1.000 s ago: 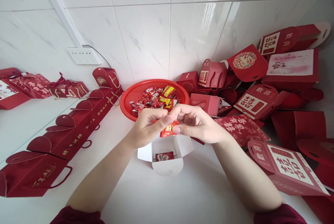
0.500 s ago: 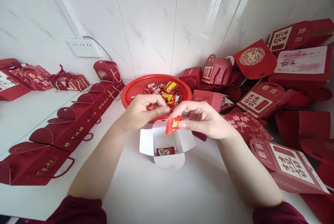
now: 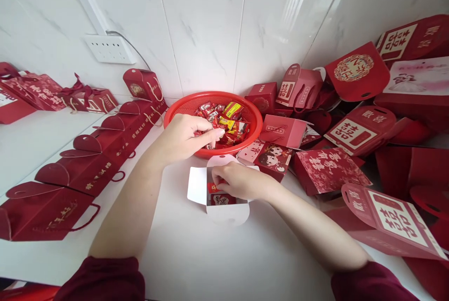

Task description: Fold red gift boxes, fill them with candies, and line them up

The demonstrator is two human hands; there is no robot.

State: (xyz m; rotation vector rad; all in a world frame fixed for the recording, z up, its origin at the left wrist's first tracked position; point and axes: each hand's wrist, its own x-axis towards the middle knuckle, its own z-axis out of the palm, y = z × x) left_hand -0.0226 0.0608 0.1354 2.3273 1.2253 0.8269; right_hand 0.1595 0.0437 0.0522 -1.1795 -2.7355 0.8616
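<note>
A small white-lined box [image 3: 198, 186] stands open on the white table, its flaps folded out. My right hand [image 3: 238, 180] reaches down into it, fingers curled at a red candy [image 3: 212, 188]. A dark red candy [image 3: 223, 199] lies beside that one, near the box's front wall. Over the front left part of a red basket [image 3: 257, 128] of wrapped candies [image 3: 232, 111] hangs my left hand [image 3: 191, 137]. Its thumb and fingers are pinched together, and whatever may be between them is too small to make out.
A row of dark red boxes [image 3: 87, 170] with cord handles runs along the left. Many red gift boxes [image 3: 354, 130] are heaped on the right. Behind the basket rises a tiled wall [image 3: 210, 25] with a white socket strip [image 3: 110, 49].
My right hand has moved down into the box with the red candy, which now lies inside. My left hand has shifted slightly up over the basket. The camera view has shifted a little.
</note>
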